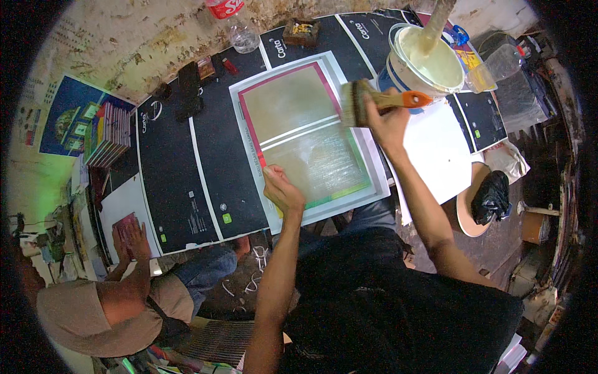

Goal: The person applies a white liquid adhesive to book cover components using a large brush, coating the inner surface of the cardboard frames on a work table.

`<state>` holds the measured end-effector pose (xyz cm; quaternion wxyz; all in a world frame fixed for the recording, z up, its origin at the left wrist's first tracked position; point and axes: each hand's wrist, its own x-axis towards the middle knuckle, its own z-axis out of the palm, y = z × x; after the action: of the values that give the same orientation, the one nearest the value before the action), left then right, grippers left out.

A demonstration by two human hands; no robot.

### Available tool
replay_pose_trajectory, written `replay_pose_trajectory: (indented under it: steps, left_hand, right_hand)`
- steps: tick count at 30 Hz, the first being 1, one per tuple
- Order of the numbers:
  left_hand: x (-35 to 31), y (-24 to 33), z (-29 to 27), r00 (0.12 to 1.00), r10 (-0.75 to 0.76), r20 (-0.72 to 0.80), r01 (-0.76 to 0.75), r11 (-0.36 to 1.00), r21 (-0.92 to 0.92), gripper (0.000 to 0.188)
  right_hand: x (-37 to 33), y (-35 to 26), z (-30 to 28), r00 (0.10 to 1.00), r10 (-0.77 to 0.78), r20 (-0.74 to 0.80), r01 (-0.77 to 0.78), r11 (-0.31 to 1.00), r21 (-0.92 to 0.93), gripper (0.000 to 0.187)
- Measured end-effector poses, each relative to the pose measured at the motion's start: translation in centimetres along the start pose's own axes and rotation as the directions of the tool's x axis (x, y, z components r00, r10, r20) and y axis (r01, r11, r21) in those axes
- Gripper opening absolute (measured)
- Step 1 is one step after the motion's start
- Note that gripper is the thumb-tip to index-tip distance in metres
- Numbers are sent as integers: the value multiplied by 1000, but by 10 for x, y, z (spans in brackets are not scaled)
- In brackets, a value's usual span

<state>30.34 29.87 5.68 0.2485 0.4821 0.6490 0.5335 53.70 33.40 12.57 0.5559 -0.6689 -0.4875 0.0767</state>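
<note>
A cover sheet with a dark red and green border lies before me on larger white paper. Two grey-brown boards lie on it, with white strips between them; the nearer board looks wet and streaked. My left hand is closed at the cover sheet's left edge, fingers curled. In my right hand is a wide flat brush with a wooden, orange-ended handle. Its pale bristles are at the sheet's upper right edge; whether they touch it I cannot tell. Just beyond stands a bucket of creamy white paste, a coated stick in it.
White sheets lie to the right. A plastic bottle and a small box stand at the far edge. Stacked books are at left, where another person's hands press a reddish booklet. A black plastic bag sits right.
</note>
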Motion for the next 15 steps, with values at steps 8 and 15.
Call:
replay_pose_trajectory:
  steps: [8, 15]
  left_hand:
    - [-1, -1, -1, 1000, 2, 19, -2, 999, 38, 57]
    - [1, 4, -2, 998, -44, 33, 44, 999, 10, 54]
  right_hand:
    - [-68, -21, 68, 887, 250, 387, -268, 963, -8, 26]
    - [-45, -10, -67, 988, 153, -2, -153, 985, -83, 20]
